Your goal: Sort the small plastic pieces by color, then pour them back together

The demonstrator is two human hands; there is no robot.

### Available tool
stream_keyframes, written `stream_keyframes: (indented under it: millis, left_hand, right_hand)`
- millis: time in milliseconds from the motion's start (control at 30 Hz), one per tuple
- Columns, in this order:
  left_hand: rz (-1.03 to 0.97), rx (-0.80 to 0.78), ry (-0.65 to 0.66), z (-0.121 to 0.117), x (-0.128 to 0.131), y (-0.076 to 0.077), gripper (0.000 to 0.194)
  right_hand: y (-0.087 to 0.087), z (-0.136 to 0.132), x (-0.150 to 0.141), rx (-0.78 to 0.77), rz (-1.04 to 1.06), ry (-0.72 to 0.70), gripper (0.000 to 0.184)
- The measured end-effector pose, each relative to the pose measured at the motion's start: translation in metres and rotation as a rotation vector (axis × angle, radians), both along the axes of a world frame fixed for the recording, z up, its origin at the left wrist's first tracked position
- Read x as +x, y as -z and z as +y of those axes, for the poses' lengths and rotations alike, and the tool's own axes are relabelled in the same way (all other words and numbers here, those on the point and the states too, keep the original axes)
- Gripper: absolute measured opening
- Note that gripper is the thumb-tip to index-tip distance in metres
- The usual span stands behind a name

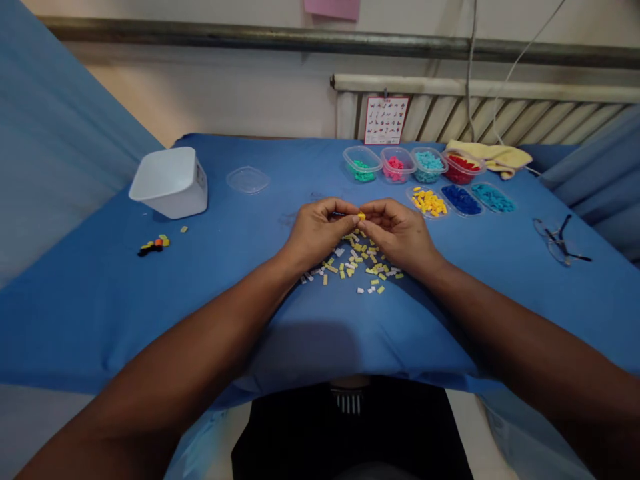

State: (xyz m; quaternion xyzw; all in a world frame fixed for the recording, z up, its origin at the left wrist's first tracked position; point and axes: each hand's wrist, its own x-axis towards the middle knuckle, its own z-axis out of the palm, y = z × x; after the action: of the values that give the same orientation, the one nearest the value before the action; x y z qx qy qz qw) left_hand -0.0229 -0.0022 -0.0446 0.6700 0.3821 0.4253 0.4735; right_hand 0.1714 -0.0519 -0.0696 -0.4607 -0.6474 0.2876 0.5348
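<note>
Above the middle of the blue-covered table, my left hand (320, 230) and my right hand (400, 233) meet fingertip to fingertip. Between them they pinch a small yellow building brick (361, 217); whether it is one piece or two joined ones is too small to tell. Beneath and in front of the hands lies a loose spread of pale yellow and white bricks (350, 267), partly covered by my fingers. A lidless tub of yellow bricks (429, 202) stands just beyond my right hand.
Clear tubs hold green (363, 170), pink (396, 168), light blue (429, 167) and red bricks (461, 168); trays of blue bricks (463, 200) sit before them. At left are a white bin (170, 183), a clear lid (249, 180) and a small brick pile (154, 247). Glasses (559, 243) lie right.
</note>
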Motion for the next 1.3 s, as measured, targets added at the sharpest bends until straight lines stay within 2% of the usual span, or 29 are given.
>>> stream_keyframes:
  millis: [167, 333, 400, 500, 567, 700, 900, 1200, 1300]
  left_hand:
    - [-0.018, -0.016, 0.021, 0.0, -0.001, 0.0, 0.022]
    - [0.025, 0.011, 0.123, -0.004, -0.002, 0.004, 0.031]
    - [0.052, 0.076, 0.136, -0.005, -0.002, 0.005, 0.033]
    - [0.108, 0.229, 0.097, -0.005, -0.003, 0.005, 0.027]
    - [0.139, 0.31, 0.072, -0.004, -0.004, 0.004, 0.023]
    - [0.174, 0.386, 0.081, -0.004, -0.006, 0.003, 0.021]
    - [0.245, 0.425, 0.065, 0.0, -0.01, 0.003, 0.02]
    - [0.301, 0.53, -0.171, 0.025, -0.035, -0.007, 0.022]
    - [0.336, 0.555, -0.18, 0.029, -0.041, -0.007, 0.021]
  right_hand:
    - [-0.004, -0.004, 0.0, 0.074, -0.103, 0.061, 0.025]
    - [-0.004, 0.005, 0.009, 0.031, -0.115, 0.137, 0.023]
    - [-0.006, 0.011, 0.027, 0.076, -0.202, 0.255, 0.023]
    - [-0.01, 0.022, 0.071, 0.15, -0.398, 0.481, 0.025]
    - [-0.01, 0.028, 0.103, 0.126, -0.555, 0.592, 0.026]
    - [-0.003, 0.037, 0.14, 0.039, -0.742, 0.669, 0.03]
    - [0.005, 0.04, 0.142, -0.01, -0.806, 0.685, 0.035]
    - [0.002, 0.035, 0.149, -0.081, -0.88, 0.764, 0.041]
    - [-0.003, 0.033, 0.146, -0.157, -0.918, 0.75, 0.044]
